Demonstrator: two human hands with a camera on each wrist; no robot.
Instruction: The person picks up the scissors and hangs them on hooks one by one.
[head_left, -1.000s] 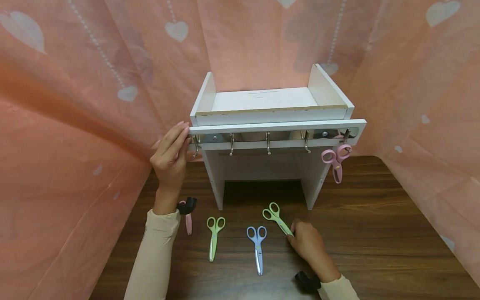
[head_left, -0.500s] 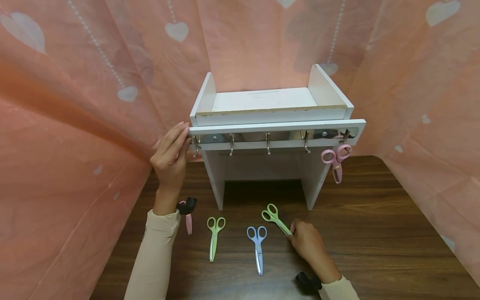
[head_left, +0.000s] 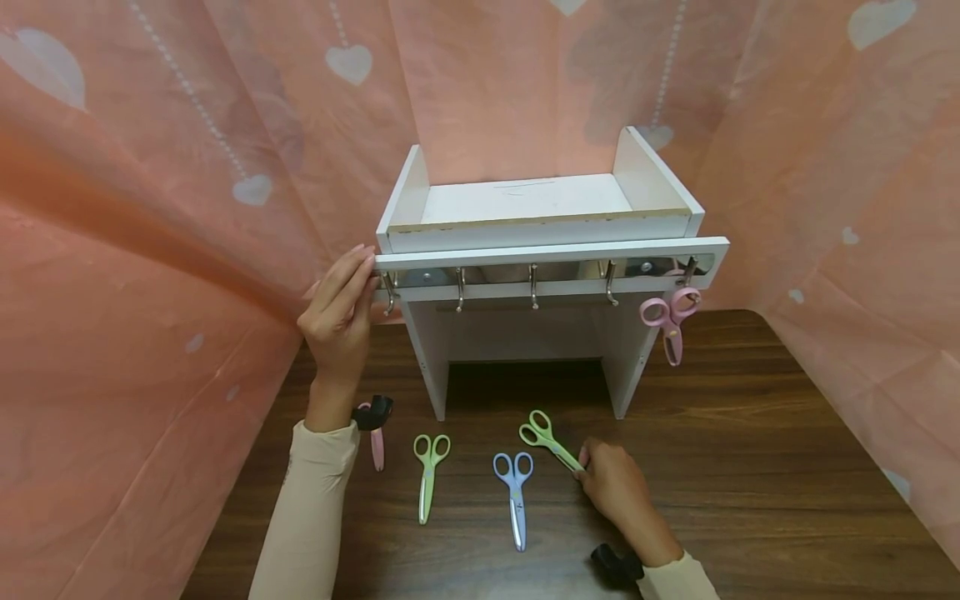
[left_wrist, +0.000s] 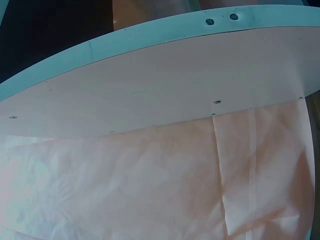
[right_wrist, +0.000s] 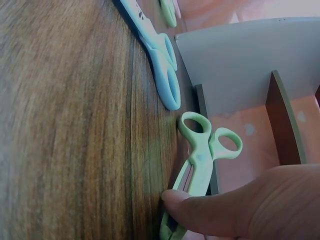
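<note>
Green scissors (head_left: 550, 438) lie on the wooden table (head_left: 750, 467), just near of the white shelf unit (head_left: 540, 217), handles far-left, blades running near-right into the right hand (head_left: 611, 483). Right hand pinches the blade end; in the right wrist view the thumb (right_wrist: 210, 212) presses across the blades of the same scissors (right_wrist: 200, 165), handles free and pointing away. Fingers curled narrow round the blades, tip hidden under the hand.

Left hand (head_left: 339, 312) is up at the left end of the shelf's hook rail (head_left: 547, 265), fingers straight and together, tips touching the rail end beside the leftmost hook (head_left: 388, 292). Not wrapped round it as far as the head view shows. Left wrist view shows only a white panel (left_wrist: 160, 75) and pink cloth (left_wrist: 150, 185), no fingers.

Blue scissors (head_left: 514, 493) lie just left of the right hand, handles far, blades near; also seen in the right wrist view (right_wrist: 160, 60). A second green pair (head_left: 429, 471) lies further left, same direction. Pink scissors on the table (head_left: 377, 442) sit near the left wrist, partly hidden by a black wrist mount (head_left: 375, 411). Another pink pair (head_left: 670, 321) hangs from the rightmost hook, blades down. Three middle hooks bare. Pink heart-print curtain (head_left: 150, 250) surrounds the table.
</note>
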